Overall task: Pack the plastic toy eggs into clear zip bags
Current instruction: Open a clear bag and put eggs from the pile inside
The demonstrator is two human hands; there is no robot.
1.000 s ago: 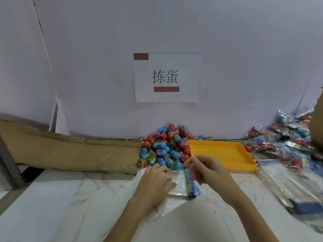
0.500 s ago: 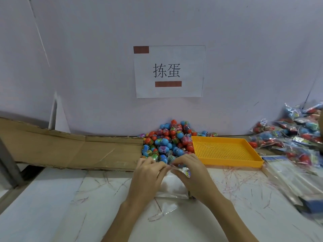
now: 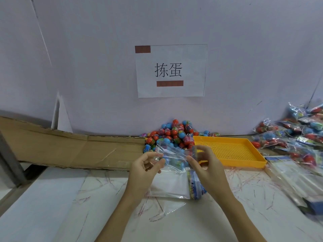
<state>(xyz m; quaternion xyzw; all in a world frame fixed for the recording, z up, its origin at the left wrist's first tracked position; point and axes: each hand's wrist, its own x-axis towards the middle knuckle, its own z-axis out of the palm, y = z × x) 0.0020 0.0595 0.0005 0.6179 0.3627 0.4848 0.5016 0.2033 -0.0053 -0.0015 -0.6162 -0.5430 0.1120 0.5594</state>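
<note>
Since a moment ago both hands have lifted off the tabletop, and the clear zip bag (image 3: 172, 155) that lay flat under them is now raised and stretched between them in front of the egg pile (image 3: 172, 135). The left hand (image 3: 146, 169) pinches its left edge between thumb and fingers; the right hand (image 3: 203, 165) pinches the right edge. That suggests the bag's mouth is being pulled apart for filling, and no egg seems to be inside yet. The yellow perforated tray (image 3: 227, 150) sits just right of the pile, with filled bags (image 3: 300, 135) beyond. The paper sign (image 3: 170, 70) on the wall reads "拣蛋".
</note>
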